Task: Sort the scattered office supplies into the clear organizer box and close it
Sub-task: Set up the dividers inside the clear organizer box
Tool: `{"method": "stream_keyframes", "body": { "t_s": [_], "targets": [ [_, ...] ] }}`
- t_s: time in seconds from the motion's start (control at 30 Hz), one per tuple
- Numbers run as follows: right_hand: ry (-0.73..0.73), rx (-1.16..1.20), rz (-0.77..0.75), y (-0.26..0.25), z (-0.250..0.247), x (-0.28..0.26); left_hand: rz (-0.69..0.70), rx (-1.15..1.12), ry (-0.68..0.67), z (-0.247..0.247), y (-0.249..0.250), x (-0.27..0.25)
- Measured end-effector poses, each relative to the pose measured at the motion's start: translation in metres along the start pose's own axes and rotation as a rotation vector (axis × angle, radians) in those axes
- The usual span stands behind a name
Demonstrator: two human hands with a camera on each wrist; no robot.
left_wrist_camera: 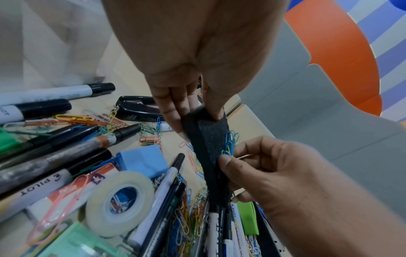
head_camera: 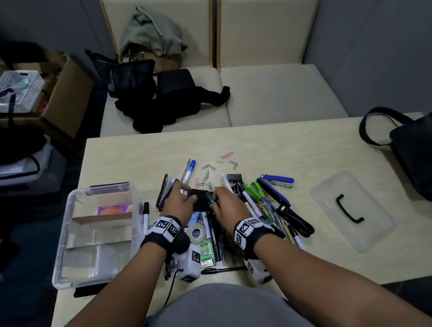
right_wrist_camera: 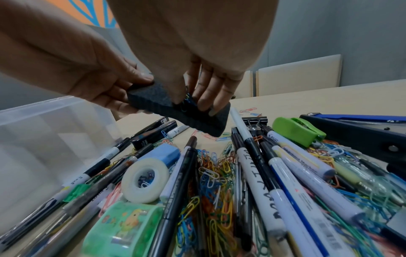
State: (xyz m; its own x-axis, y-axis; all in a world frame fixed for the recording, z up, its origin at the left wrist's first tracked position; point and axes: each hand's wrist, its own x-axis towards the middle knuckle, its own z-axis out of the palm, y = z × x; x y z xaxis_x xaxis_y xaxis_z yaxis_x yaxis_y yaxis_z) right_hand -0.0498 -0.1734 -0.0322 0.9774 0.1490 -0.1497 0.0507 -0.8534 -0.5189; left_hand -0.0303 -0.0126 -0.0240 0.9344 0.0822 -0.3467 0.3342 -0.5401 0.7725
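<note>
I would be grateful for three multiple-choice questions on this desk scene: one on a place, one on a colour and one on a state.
1. Where does the clear lid lie?
A. on the organizer box
B. on the table, on the far side of the supplies from the box
C. on the sofa

2. What colour is the small stapler beside the binder clips?
A. green
B. red
C. white

3. How is the black eraser pad held?
A. lying untouched
B. in the box
C. held by both hands above the pile

Answers: 1 B, the lid rests on the table apart from the open organizer box. 2 A, its body is bright green. 3 C, the left hand and right hand both grip it.
</note>
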Motion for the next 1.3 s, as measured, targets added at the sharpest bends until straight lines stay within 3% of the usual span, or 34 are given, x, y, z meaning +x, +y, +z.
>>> {"method": "stream_keyframes", "body": {
  "t_s": [0.43, 0.73, 1.0, 1.3],
  "targets": [
    [-0.122, -0.001, 0.049, 0.006, 0.003, -0.018, -0.009, 0.027, -0.025, 0.009, -0.012, -0.015],
    [-0.154, -0.034, 0.076, 0.013, 0.005, -0.023, -0.04, 0.039, 0.013, 0.006, -0.013, -0.017],
    [-0.27, -0.114, 0.156, 0.023, 0.008, -0.026, -0.062, 0.034, 0.04, 0.006, -0.014, -0.019],
    [-0.092, -0.025, 0.065, 0.013, 0.008, -0.021, -0.031, 0.031, 0.013, 0.009, -0.013, -0.018]
  ]
}}
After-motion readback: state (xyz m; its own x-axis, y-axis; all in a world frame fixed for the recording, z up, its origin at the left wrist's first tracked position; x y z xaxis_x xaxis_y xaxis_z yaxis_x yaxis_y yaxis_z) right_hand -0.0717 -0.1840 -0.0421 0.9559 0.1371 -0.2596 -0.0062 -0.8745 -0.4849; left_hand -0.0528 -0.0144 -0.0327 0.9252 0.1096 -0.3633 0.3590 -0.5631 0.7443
